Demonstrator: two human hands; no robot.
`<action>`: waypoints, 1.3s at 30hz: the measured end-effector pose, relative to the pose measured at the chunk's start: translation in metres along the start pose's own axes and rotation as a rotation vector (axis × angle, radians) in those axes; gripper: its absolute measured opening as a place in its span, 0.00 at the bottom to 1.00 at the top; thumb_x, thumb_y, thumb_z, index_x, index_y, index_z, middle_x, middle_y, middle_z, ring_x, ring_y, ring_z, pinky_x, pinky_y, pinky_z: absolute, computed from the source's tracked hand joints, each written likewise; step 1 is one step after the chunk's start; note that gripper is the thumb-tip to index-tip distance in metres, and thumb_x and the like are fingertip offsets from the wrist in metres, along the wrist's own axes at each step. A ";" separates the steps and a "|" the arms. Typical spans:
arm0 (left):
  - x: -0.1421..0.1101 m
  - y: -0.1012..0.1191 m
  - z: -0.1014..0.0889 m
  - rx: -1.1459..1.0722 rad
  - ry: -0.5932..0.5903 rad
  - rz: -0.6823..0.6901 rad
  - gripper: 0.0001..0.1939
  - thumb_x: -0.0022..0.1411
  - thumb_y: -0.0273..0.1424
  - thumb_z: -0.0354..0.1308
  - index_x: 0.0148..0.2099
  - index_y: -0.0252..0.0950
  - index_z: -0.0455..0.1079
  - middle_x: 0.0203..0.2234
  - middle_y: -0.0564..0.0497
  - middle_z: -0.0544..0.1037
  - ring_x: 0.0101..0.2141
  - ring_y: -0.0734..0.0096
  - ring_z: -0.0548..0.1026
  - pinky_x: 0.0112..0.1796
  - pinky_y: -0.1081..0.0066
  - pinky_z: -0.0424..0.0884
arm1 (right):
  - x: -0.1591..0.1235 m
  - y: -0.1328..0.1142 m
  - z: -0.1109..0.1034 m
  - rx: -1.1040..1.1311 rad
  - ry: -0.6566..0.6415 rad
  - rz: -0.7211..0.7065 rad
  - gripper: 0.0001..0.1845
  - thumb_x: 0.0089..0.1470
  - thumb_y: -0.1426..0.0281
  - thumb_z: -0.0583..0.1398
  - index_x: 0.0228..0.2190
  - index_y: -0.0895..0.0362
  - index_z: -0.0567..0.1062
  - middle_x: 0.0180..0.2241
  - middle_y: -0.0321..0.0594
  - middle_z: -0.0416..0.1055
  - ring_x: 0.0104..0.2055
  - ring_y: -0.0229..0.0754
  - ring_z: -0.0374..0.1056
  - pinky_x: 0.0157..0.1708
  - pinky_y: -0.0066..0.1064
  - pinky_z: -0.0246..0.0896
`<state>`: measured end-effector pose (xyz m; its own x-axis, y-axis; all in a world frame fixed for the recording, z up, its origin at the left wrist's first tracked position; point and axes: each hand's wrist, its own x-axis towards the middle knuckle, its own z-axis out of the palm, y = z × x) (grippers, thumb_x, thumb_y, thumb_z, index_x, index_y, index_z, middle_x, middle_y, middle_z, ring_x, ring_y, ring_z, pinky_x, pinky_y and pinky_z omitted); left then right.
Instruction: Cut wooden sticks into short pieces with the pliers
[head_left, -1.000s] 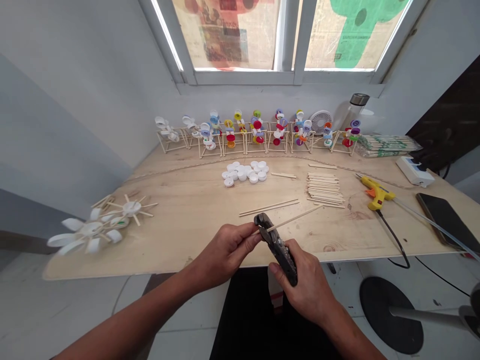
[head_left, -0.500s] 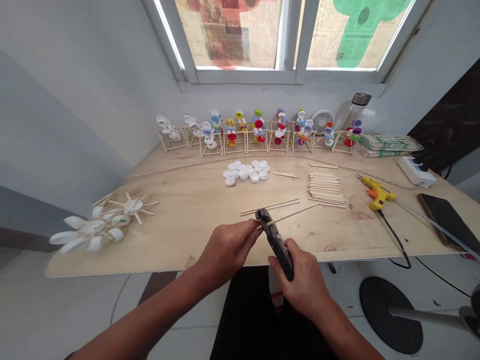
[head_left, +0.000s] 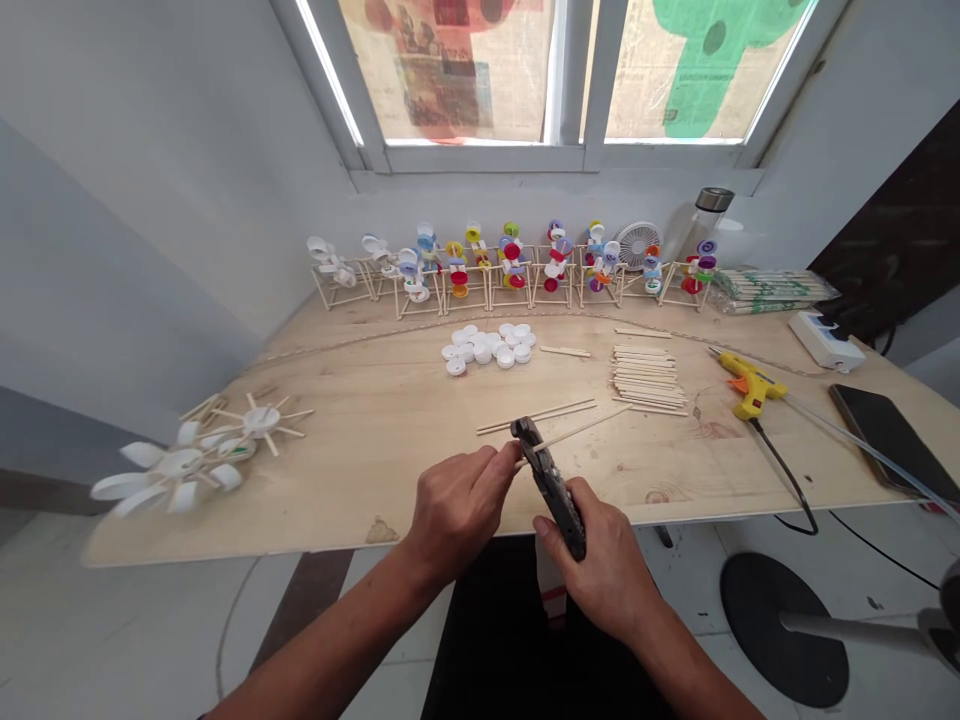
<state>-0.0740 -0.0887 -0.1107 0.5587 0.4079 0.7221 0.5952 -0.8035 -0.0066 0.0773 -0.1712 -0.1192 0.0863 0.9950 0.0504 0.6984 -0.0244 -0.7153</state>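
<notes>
Right hand (head_left: 592, 572) closed around the handles of black cutters (head_left: 551, 480), left fingers (head_left: 495, 462) pinching a thin wooden stick (head_left: 585, 433) at the cutters' nose, over the front of the plywood table (head_left: 375, 450) (a plastic-wrapped pack of sticks (head_left: 772, 292) lies far back right).

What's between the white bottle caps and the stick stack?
Head view: a loose wooden stick lies between the white bottle caps and the stacked sticks.
</notes>
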 end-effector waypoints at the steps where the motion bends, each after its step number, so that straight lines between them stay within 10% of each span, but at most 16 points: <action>1: 0.001 0.000 -0.002 -0.030 -0.008 -0.010 0.09 0.60 0.25 0.49 0.43 0.32 0.64 0.16 0.57 0.65 0.17 0.79 0.63 0.21 0.77 0.56 | 0.000 0.000 -0.001 0.002 0.000 -0.005 0.08 0.51 0.64 0.54 0.28 0.55 0.62 0.21 0.33 0.66 0.22 0.39 0.62 0.22 0.26 0.50; 39: 0.004 0.000 -0.012 -0.134 -0.008 -0.007 0.10 0.59 0.24 0.48 0.44 0.33 0.63 0.16 0.57 0.62 0.17 0.78 0.61 0.21 0.77 0.55 | -0.005 -0.009 -0.007 0.039 0.009 -0.038 0.07 0.51 0.65 0.54 0.31 0.55 0.64 0.22 0.33 0.66 0.23 0.39 0.62 0.22 0.26 0.52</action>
<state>-0.0785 -0.0927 -0.0996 0.5597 0.4165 0.7164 0.5171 -0.8511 0.0909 0.0757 -0.1763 -0.1085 0.0669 0.9942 0.0841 0.6733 0.0172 -0.7392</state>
